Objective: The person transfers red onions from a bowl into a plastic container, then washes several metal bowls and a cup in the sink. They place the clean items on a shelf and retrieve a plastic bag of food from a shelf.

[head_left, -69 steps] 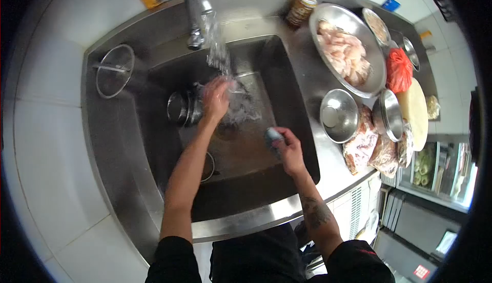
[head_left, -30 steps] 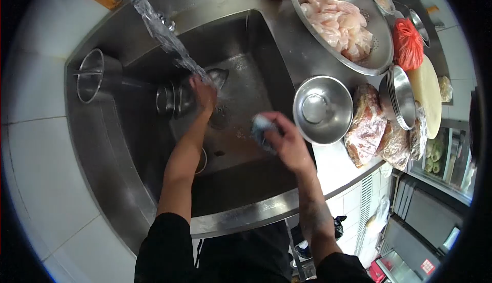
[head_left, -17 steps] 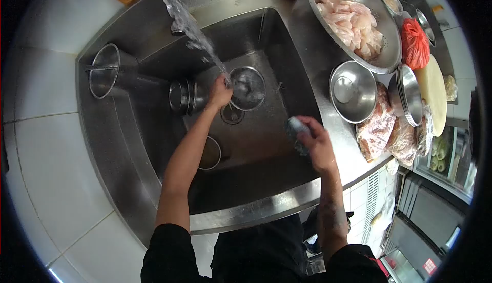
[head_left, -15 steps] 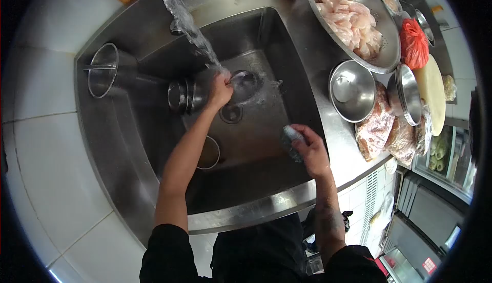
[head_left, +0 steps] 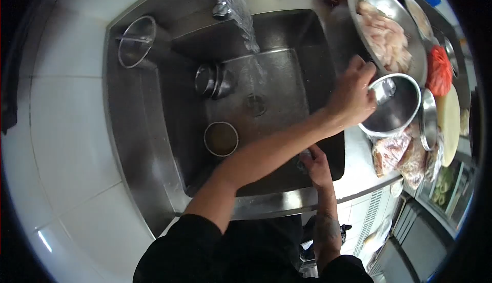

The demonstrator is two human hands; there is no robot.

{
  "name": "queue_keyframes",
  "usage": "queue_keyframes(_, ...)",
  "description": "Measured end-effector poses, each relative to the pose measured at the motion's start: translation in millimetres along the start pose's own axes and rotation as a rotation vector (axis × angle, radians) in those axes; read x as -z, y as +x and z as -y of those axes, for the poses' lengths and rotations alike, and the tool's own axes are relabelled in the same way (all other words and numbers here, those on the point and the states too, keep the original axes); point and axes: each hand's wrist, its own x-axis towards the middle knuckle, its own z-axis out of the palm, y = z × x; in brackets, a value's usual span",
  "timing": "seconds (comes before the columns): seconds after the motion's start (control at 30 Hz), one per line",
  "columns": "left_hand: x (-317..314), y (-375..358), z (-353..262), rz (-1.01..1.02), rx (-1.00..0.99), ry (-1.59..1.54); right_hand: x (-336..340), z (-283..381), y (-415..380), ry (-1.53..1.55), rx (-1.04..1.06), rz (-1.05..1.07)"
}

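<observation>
My left hand [head_left: 354, 96] reaches across to the right counter, its fingers closed at the near rim of a round metal bowl [head_left: 397, 111] above the counter. The bowl's inside looks dark and wet, with a bright patch. Low over the sink's right side, my right hand [head_left: 318, 167] grips a scouring pad [head_left: 303, 162], mostly hidden by the fingers. In the sink [head_left: 277, 93], small metal cups [head_left: 206, 80] lie on their sides at the left. Another metal cup [head_left: 221, 139] stands nearer, holding brownish liquid.
Water runs from the faucet [head_left: 221, 8] into the sink. A metal cylinder [head_left: 138, 42] sits at the left rim. On the counter are a colander [head_left: 417, 37] of pale sliced meat, a red bag [head_left: 439, 73], more bowls [head_left: 428, 119] and plastic-wrapped meat [head_left: 390, 155].
My left hand has moved from under the running water to the right counter, with the metal bowl. The right hand stays near the sink's right side with the pad. The view has shifted.
</observation>
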Motion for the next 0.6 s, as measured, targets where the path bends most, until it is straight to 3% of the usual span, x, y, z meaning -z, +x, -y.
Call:
queue_keyframes(0.03, -19.1, -3.1, 12.0, 0.023, 0.141, -0.068, -4.8, -1.1, 0.6, 0.020, 0.016, 0.002)
queue_keyframes(0.13, -29.6, -30.7, 33.3, 0.104, 0.138, -0.252, 1.8, -2.8, -0.4, 0.039, 0.030, -0.006)
queue_keyframes(0.2, -10.0, -63.6, 55.9, 0.010, 0.351, -0.440, 6.6, -4.0, -2.6, 0.037, -0.014, 0.010)
queue_keyframes(0.23, 12.6, -78.4, 73.6, -0.033, 0.403, -0.314, 4.4, 11.6, -5.1, -0.013, -0.057, -0.002)
queue_keyframes(0.27, 25.1, -102.9, 125.8, -0.195, 0.331, -0.139, 5.3, 16.3, -6.9, -0.041, -0.057, -0.011)
queue_keyframes(0.3, 48.6, -119.2, 171.7, -0.245, 0.497, 0.093, 6.1, 16.8, -8.4, -0.067, -0.053, -0.021)
queue_keyframes(0.33, 78.0, -129.9, 203.8, -0.138, 0.752, 0.276, 6.6, 14.3, -9.8, -0.095, -0.054, -0.028)
queue_keyframes(0.37, 92.9, -167.3, 288.6, -0.090, 0.826, 0.444, 7.7, 10.0, -9.9, -0.085, -0.049, -0.028)
queue_keyframes(0.43, 109.4, -208.0, 362.9, -0.026, 1.015, 0.672, 6.5, 13.1, -10.9, -0.052, -0.099, -0.045)
queue_keyframes(0.53, 99.4, -227.8, 409.0, 0.288, 1.194, 0.795, 3.5, 11.4, -8.2, -0.076, -0.063, -0.079)
queue_keyframes(0.6, 88.5, -227.6, 405.0, 0.122, 1.255, 0.716, 2.0, 10.5, -9.4, -0.088, -0.060, -0.081)
